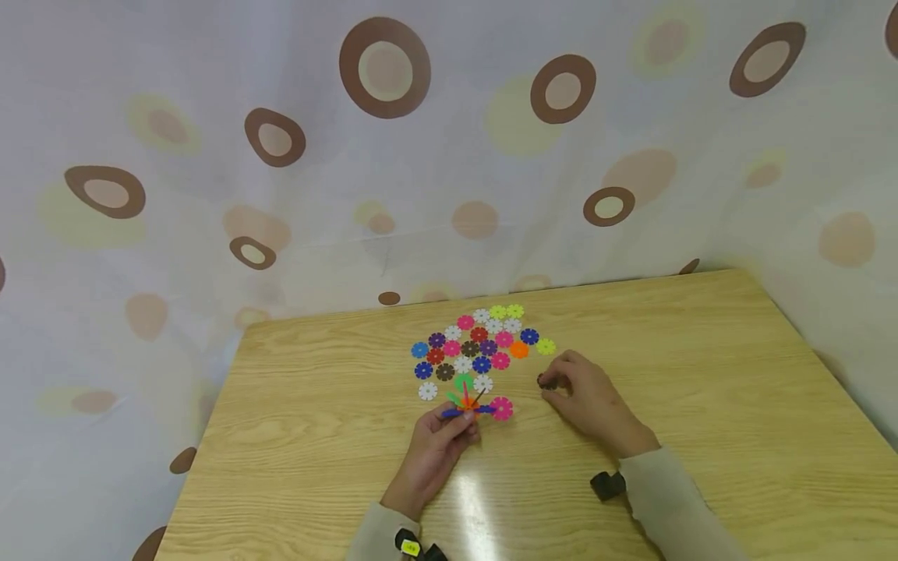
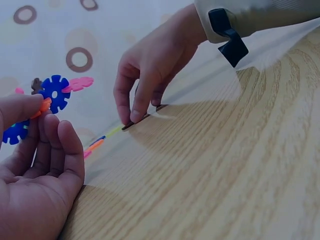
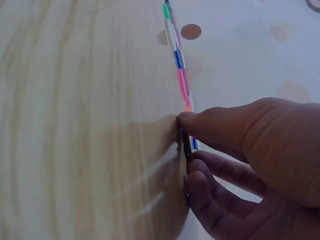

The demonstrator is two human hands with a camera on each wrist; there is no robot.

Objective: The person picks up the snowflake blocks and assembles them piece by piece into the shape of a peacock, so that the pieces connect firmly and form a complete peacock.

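Note:
My left hand [image 1: 429, 460] pinches a cluster of joined snowflake discs [image 1: 484, 409] above the table. In the left wrist view its blue disc [image 2: 61, 86] has a pink disc [image 2: 81, 83] slotted on; orange, green and brown pieces also show. Off to the right, my right hand [image 1: 592, 401] grips a dark brown snowflake disc [image 1: 544, 382] by its edges, low at the tabletop. The right wrist view shows that brown disc [image 3: 186, 145] between thumb and fingertips, partly hidden. Another dark disc [image 2: 161, 106] lies beside these fingers in the left wrist view.
Loose snowflake discs [image 1: 469, 348] in several colours lie flat on the wooden table [image 1: 302, 436], beyond the left hand. A patterned curtain [image 1: 449, 156] stands behind the table's far edge. A black strap [image 1: 607, 485] hangs at the right sleeve.

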